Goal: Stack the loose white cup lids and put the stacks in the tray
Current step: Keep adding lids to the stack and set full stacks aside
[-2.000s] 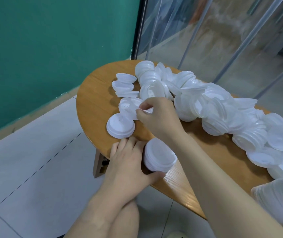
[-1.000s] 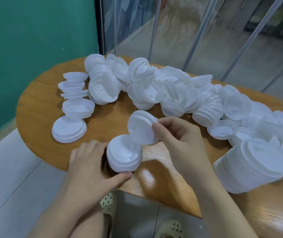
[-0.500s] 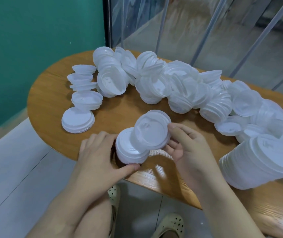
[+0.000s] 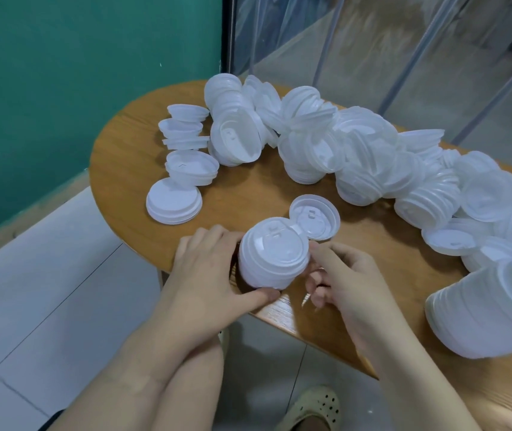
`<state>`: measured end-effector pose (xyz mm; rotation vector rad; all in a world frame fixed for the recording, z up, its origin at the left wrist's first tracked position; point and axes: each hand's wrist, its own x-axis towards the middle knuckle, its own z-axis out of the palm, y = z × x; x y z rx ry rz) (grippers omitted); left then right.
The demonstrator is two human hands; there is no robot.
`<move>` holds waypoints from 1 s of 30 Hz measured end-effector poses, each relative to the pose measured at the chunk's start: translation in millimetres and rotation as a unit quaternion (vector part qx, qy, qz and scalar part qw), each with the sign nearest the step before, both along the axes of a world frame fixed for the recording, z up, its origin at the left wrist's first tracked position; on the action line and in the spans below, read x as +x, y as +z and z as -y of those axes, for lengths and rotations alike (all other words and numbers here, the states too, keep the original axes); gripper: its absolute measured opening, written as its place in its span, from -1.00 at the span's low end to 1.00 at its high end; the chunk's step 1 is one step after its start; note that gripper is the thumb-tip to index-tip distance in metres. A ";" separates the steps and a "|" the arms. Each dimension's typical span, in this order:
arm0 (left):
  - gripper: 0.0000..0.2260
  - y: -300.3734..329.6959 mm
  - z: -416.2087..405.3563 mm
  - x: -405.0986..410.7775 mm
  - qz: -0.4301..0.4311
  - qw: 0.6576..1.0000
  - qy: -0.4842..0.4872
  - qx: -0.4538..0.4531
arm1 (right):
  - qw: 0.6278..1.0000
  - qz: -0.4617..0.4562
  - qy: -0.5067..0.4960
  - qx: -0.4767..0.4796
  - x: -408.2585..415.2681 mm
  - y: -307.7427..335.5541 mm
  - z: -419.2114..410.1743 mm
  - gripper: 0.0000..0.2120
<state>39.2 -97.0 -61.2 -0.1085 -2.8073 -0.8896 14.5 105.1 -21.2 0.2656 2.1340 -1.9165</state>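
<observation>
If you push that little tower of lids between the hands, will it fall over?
Probably not easily: the lid stack looks short and wide, with the left hand curled round its side. The thin plastic lids likely weigh little, so it might slide. Its top lid sits tilted and could slip off.

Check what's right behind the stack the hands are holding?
A single lid lies on the table just behind the stack, its near edge hidden by the stack's top. The left hand and right hand flank the stack; what's beneath it is covered.
</observation>
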 end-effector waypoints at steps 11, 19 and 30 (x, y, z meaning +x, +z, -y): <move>-0.34 1.8 -0.1 -0.4 0.007 1.000 -0.001 -0.006 | 0.950 -0.236 0.051 0.198 7.8 3.3 -1.4 -0.70; -0.32 3.5 -0.2 0.1 0.013 1.000 -0.002 -0.007 | 0.925 -0.272 0.121 0.235 9.0 -8.5 11.5 -0.28; -0.32 4.3 0.8 -0.4 0.013 1.000 -0.009 -0.013 | 0.902 -0.307 0.137 0.270 2.8 -8.5 13.3 -0.31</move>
